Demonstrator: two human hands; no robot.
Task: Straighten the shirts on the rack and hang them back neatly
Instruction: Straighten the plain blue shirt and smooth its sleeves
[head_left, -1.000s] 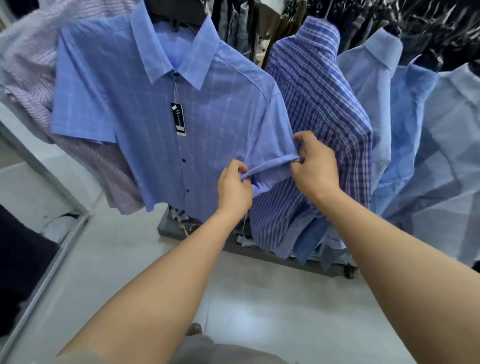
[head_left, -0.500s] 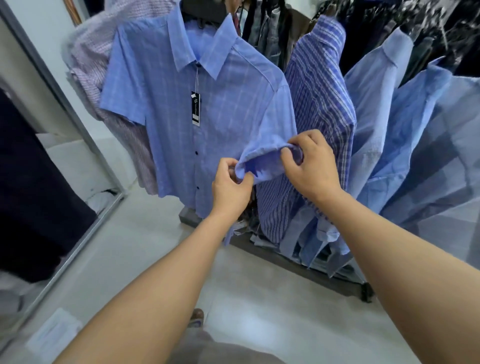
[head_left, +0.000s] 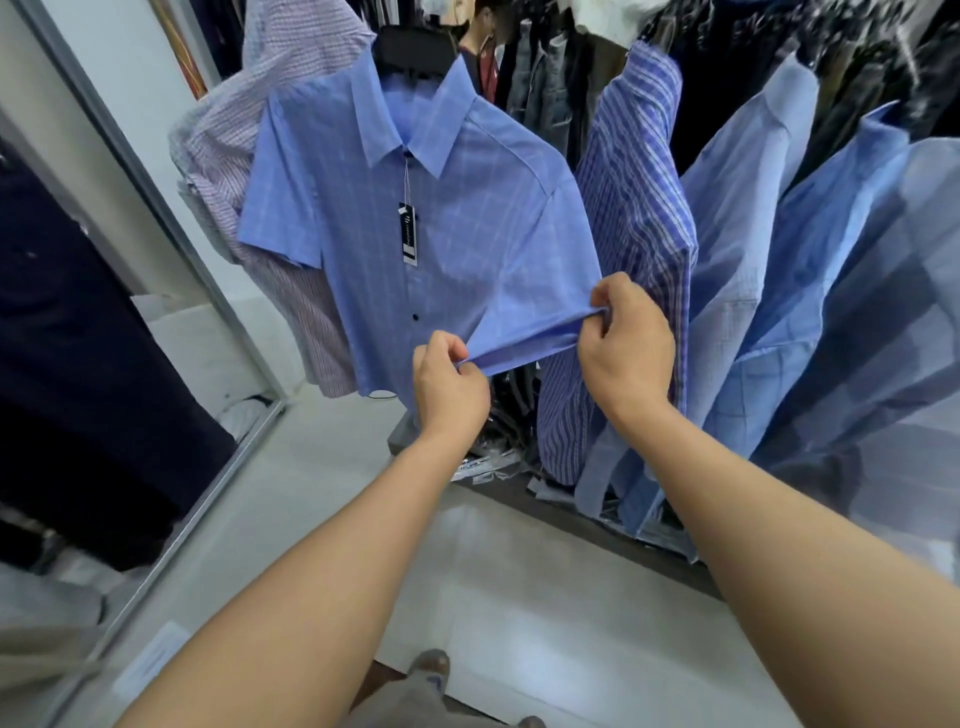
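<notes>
Now we have the sleeve hem (head_left: 535, 340) of the blue checked short-sleeved shirt (head_left: 441, 249) pulled out into a flat, taut band between our two hands, where half a second ago it was still rolled and bunched up under our fingers. Our left hand (head_left: 451, 387) is closed in a pinch on the lower end of the hem, thumb and forefinger together on the cloth, and our right hand (head_left: 626, 338) is closed the same way on the upper end, so the fabric runs in a straight line from one pinch to the other. The shirt itself hangs on a dark hanger (head_left: 415, 49) at the front of the rack, facing us, with its collar lying open and a black price tag (head_left: 408, 234) dangling on a string down the button placket. Just behind it on its left side sits a pink-and-white checked shirt (head_left: 291, 171), and touching its stretched sleeve on the other side is a blue striped shirt (head_left: 639, 223), with paler blue shirts (head_left: 753, 218) fanned out beyond. We judge the fold in the sleeve is now out, which means this sleeve is about done and needs only to be let fall against the body of the shirt. Whether the hem is wholly free of creases we cannot tell, as the cloth near our right fingers is slightly blurred. The opposite sleeve looks flat already, so the shirt seems close to ready for squaring on the rail.
</notes>
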